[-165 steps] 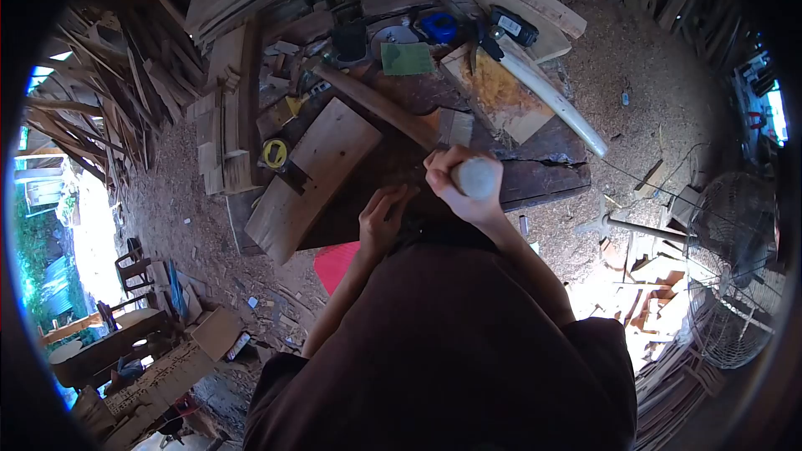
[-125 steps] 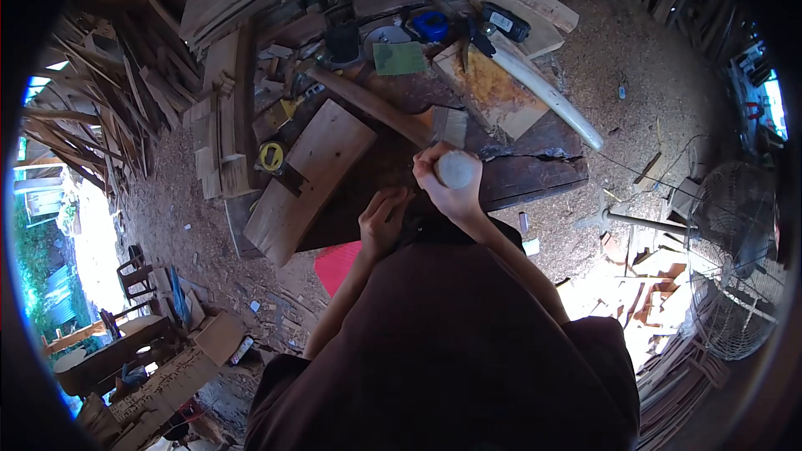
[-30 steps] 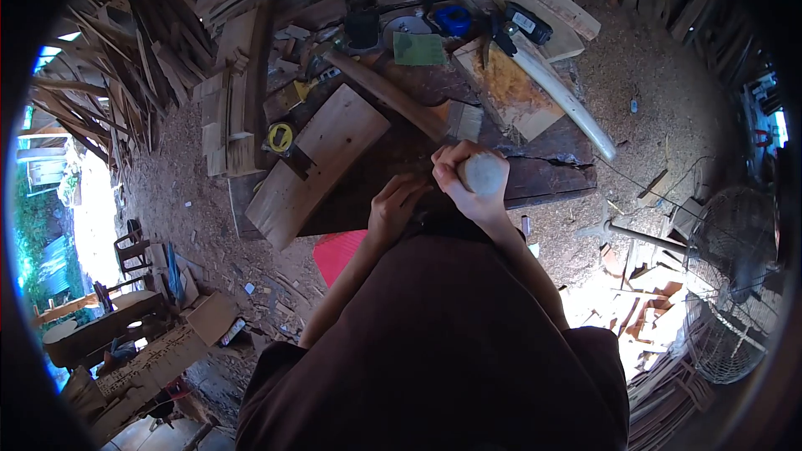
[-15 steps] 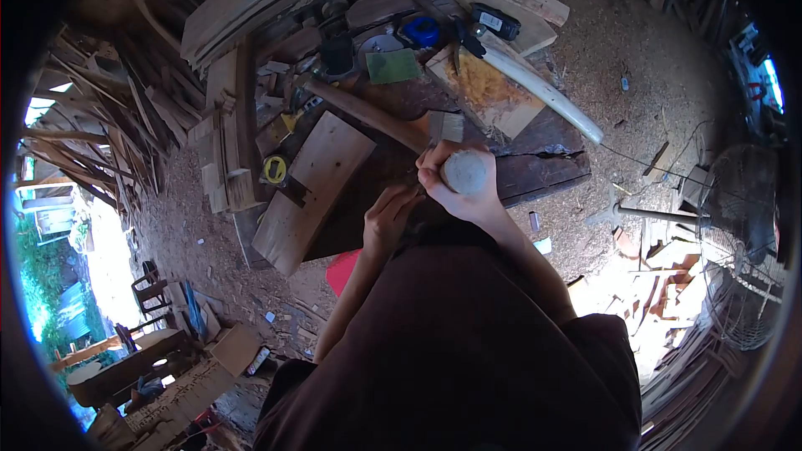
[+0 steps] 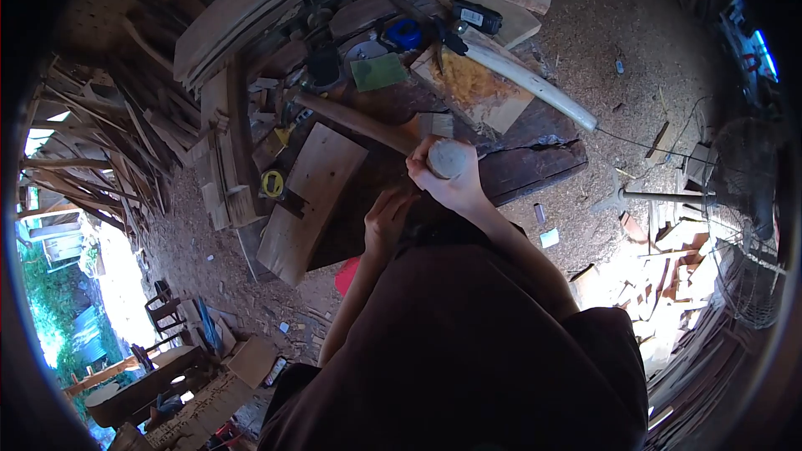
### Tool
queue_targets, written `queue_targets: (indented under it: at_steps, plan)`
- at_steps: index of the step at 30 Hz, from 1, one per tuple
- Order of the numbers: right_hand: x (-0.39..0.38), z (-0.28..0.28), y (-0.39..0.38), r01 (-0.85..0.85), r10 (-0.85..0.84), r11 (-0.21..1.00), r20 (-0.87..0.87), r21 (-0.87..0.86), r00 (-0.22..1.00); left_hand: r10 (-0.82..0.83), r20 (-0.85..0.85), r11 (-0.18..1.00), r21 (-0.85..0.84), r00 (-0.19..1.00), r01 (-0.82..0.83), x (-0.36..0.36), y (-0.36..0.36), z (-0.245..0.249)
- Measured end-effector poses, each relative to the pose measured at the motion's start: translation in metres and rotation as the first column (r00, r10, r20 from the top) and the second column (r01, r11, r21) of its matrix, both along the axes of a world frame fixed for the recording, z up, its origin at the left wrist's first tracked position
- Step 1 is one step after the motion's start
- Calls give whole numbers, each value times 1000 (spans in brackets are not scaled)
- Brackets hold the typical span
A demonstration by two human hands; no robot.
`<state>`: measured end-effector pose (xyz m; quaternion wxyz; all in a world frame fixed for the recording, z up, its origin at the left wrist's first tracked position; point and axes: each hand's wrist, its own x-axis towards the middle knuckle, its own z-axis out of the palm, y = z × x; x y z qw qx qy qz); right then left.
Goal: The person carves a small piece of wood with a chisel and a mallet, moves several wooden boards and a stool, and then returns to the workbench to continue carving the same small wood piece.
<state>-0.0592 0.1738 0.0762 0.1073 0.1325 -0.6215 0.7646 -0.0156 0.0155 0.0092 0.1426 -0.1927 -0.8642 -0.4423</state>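
Note:
My right hand [image 5: 451,188] is wrapped around a round wooden mallet [image 5: 447,158], held just above the dark workbench [image 5: 535,163]. My left hand [image 5: 384,219] rests on the bench close beside it, fingers curled around a thin tool that is mostly hidden. Both hands sit at the near edge of the bench, over dark wood. What lies under the left hand cannot be made out.
A pale plank [image 5: 311,188] lies left of my hands with a yellow tape measure [image 5: 272,183] beside it. A long wooden handle [image 5: 355,121], green pad [image 5: 378,72], blue object [image 5: 404,33] and curved white piece [image 5: 526,79] lie farther back. Scrap wood piles stand left; a fan [image 5: 752,242] stands right.
The mallet in my right hand has bobbed up and down over the same spot. My left hand has stayed in place. The view has shifted slightly.

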Motion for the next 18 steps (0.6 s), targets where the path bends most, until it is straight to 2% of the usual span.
queue_targets:
  at_steps: [6, 8, 9, 12, 14, 18]
  plan:
    - [0, -1, -2, 41, -41, 998, 9, -42, 999, -11, 9, 1000, -9, 1000, 11, 2, -4, -6]
    - [-6, -21, -3, 18, 38, 975, 243, -222, 969, -6, -24, 1000, 8, 1000, 7, 1, -6, -13]
    - [-7, -17, -3, 17, 47, 959, 218, -282, 975, -12, -25, 1000, 8, 1000, 13, 0, -6, -12]
    - [-3, -3, 2, 45, 5, 975, 223, -219, 975, 0, 11, 1000, -8, 1000, 0, 2, -7, -11]
    - [-2, -8, -8, 57, -56, 998, 25, -4, 998, 7, -33, 1000, -9, 999, -7, 3, -7, -10]
    - [-4, -3, -5, 31, -29, 999, 75, -35, 997, 4, -46, 1000, -24, 999, -5, 1, -6, -4]
